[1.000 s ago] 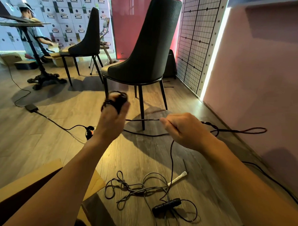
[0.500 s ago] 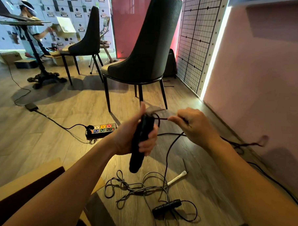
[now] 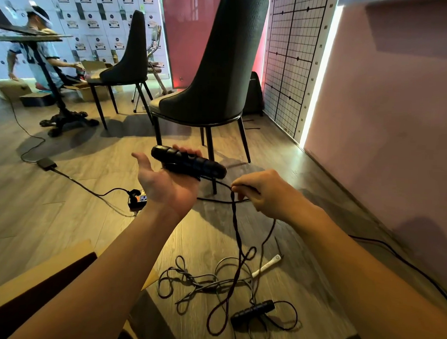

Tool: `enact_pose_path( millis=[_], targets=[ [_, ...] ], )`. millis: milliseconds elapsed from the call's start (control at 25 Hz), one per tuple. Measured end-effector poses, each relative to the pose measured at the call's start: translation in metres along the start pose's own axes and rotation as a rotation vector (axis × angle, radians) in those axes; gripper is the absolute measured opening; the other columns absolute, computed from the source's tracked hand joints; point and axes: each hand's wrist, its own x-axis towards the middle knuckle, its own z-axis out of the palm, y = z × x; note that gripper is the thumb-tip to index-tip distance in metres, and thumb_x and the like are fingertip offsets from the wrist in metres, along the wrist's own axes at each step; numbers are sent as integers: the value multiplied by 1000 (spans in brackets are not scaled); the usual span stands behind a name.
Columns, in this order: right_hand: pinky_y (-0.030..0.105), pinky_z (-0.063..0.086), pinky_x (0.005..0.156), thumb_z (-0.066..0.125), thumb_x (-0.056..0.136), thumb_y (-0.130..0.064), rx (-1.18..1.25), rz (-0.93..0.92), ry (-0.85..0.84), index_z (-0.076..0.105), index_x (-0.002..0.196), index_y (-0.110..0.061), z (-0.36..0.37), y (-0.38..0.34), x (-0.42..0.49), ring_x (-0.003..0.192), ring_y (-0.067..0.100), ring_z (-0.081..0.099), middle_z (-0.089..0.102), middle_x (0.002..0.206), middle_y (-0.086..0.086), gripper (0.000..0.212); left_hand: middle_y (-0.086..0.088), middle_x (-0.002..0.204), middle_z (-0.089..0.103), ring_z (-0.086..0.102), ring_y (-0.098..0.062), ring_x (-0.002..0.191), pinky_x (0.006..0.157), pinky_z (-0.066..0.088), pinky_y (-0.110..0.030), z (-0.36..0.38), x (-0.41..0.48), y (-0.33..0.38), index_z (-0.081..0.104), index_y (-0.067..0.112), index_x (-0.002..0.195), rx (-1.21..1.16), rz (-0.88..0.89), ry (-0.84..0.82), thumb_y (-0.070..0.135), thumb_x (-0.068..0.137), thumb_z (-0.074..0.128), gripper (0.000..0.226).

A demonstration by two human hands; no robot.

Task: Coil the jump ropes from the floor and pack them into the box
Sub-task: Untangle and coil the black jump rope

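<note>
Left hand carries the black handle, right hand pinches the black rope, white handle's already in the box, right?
No: the head view shows the white handle on the floor, not in the box. Left hand carrying black handle, right hand pinching black rope: correct.

Left hand [image 3: 165,184] was palm-up with a chunky black handle [image 3: 189,162] just lying across the fingers, thumb stuck out wide. Right hand [image 3: 262,194] was pinching the black cord [image 3: 236,229] close to the handle, and the cord dropped in a twisty line to a messy tangle [image 3: 212,281] on the wood floor [image 3: 61,213]. A second black handle [image 3: 253,311] and a white handle [image 3: 267,266] sat in that mess. Cardboard box [image 3: 46,271] was at the lower left, dark chair [image 3: 216,74] right ahead.
</note>
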Motion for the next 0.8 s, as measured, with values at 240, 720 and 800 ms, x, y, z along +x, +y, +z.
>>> enact_pose_path(
  millis=[240, 720, 800],
  targets=[
    [12, 38, 64, 54, 101, -20, 12, 13, -15, 68, 93, -18, 0, 1, -3, 70, -3, 55, 55, 73, -19, 16, -5, 87, 58, 61, -18, 79, 92, 51, -34, -14, 17, 19, 48, 8, 125, 319, 211, 165, 68, 96, 35, 68],
    [32, 43, 50, 68, 93, -30, 282, 127, 293, 72, 80, -21, -23, -2, -18, 51, 15, 50, 59, 58, 2, 16, -13, 80, 67, 68, -31, 75, 81, 56, -47, -35, 19, 21, 65, 7, 87, 1785, -68, -73, 64, 93, 48, 60],
    [40, 48, 50, 65, 95, -33, 205, 147, 390, 76, 93, -19, -20, 5, -19, 53, 25, 54, 63, 61, 5, 18, -11, 82, 66, 67, -24, 76, 77, 54, -31, -31, 13, 22, 65, 8, 88, 1827, -299, -167, 58, 94, 53, 52]
  ],
)
